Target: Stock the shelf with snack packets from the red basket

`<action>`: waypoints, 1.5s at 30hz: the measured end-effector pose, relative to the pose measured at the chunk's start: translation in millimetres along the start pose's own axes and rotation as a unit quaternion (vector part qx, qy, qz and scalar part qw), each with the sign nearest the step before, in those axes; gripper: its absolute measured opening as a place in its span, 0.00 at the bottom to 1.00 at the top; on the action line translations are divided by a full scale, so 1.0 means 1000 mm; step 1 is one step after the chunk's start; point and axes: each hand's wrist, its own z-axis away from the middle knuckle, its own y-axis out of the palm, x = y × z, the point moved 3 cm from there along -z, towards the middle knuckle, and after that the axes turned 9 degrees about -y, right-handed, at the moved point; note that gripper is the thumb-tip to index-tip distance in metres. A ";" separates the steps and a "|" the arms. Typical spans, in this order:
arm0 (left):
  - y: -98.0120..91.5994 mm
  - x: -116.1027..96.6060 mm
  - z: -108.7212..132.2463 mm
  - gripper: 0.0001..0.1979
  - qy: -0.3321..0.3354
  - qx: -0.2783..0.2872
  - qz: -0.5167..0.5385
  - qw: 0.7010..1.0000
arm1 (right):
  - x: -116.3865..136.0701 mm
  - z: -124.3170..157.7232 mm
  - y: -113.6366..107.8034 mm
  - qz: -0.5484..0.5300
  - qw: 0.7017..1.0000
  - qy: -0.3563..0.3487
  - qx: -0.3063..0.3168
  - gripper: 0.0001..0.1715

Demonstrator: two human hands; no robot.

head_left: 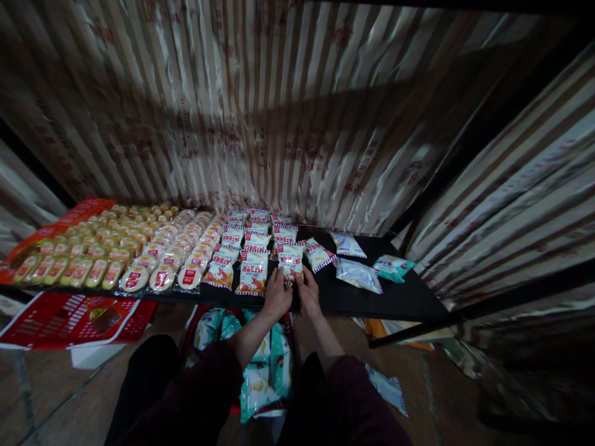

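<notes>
Both hands meet at the front edge of a black shelf. My left hand and my right hand pinch the lower corners of one red-and-white snack packet, the front one of a row. More packets of the same kind lie in neat rows to its left and behind it. Below the shelf, between my knees, stands a red basket with several teal and white packets.
Rows of round wrapped cakes and yellow-green wrapped sweets fill the shelf's left part. Loose white and teal packets lie on its right part. A striped curtain hangs behind. A red printed box sits on the floor at left.
</notes>
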 end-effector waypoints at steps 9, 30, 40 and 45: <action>-0.002 -0.002 -0.008 0.29 -0.030 -0.020 -0.035 0.999 | 0.001 -0.005 0.006 0.148 0.988 -0.028 0.037 0.30; 0.007 -0.002 -0.006 0.34 -0.032 -0.014 0.007 0.999 | 0.006 -0.012 0.005 0.206 0.975 -0.076 0.046 0.27; 0.008 -0.001 -0.007 0.31 -0.034 -0.023 -0.009 0.999 | 0.003 -0.010 0.004 0.238 0.969 -0.058 0.032 0.27; 0.011 -0.002 0.000 0.35 -0.012 -0.025 -0.005 1.000 | 0.006 -0.006 -0.001 0.266 0.961 -0.079 0.018 0.31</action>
